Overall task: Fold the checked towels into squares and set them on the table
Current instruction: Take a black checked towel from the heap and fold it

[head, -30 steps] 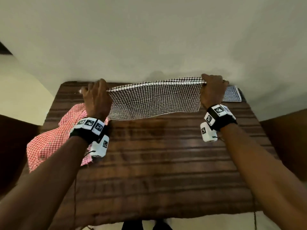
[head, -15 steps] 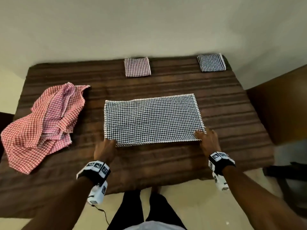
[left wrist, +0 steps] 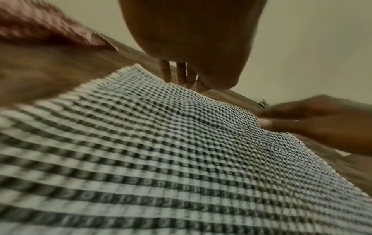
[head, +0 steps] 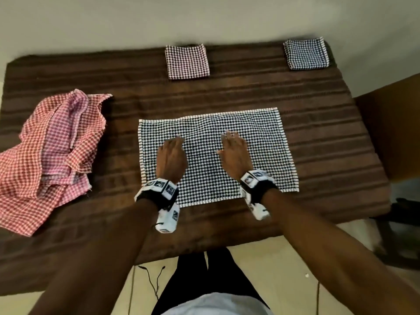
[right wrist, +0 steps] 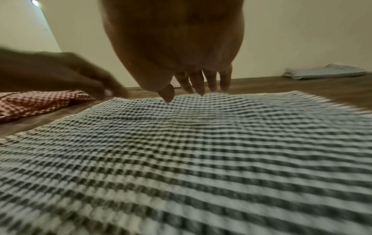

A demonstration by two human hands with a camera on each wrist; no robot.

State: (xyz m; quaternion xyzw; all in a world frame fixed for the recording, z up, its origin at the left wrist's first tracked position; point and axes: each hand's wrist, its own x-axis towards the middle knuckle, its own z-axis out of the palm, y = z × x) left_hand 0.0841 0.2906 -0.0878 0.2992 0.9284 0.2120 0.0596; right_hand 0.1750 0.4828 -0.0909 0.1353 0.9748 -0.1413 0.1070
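Your left hand & right hand lie on the black-checked towel, fingers loose, tips on cloth, gripping nothing. Towel's flat mid-tabletop. Red towels crumpled at left. Far edge: two folded squares, maroon & blue.

A plain domestic room is suggested: a dark brown striped wooden table is set against a bare cream-coloured wall, with pale floor tiles seen below its near edge. Household linen is laid out on the tabletop — a black-and-white checked towel spread flat, a crumpled red-and-white checked cloth at the left, and two small folded checked squares along the far edge. A brown wooden panel is seen at the right.
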